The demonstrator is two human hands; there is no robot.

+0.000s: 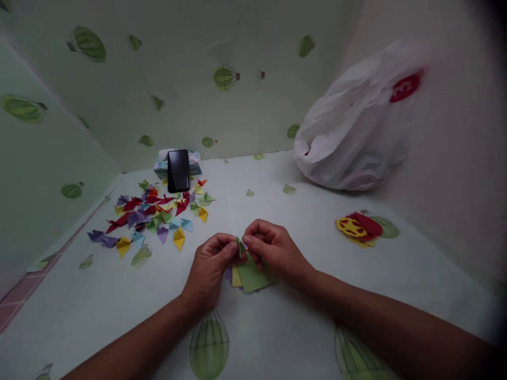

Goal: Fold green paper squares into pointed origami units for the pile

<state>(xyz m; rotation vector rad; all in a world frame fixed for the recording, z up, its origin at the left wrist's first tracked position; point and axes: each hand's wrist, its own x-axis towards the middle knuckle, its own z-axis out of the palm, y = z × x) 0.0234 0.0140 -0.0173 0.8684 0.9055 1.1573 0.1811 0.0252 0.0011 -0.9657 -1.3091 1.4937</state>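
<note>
"Paper first: where was the folded green piece (240,247)?"

"Held between the left hand (212,266) and the right hand (277,250), just above a stack of sheets (236,276) on the table cover (253,332). The top sheet (257,278) was green, and yellow and purple ones peeped out from under it."

"How were the hands set?"

"Close together, nearly meeting. The left had its thumb and fingers pinched on one side of the piece; the right had thumb and forefinger closed on the other. A pale tip showed by the right thumb, too small to tell whether nail or paper."

"And which step was that?"

"Fine folding, I'd have said, and fairly late in it, since the piece looked small and narrow beside the flat sheets. Folded paper birds (162,217), or things very like them, lay in a loose heap to the left, near a phone (178,171) propped against a tissue pack (160,169)."

"So what did the next move call for?"

"To my mind, a steady left pinch and a light right one to work the crease, because a hard squeeze could have crushed those thin layers. Exactly which fold it was, the fingers hid."
</note>
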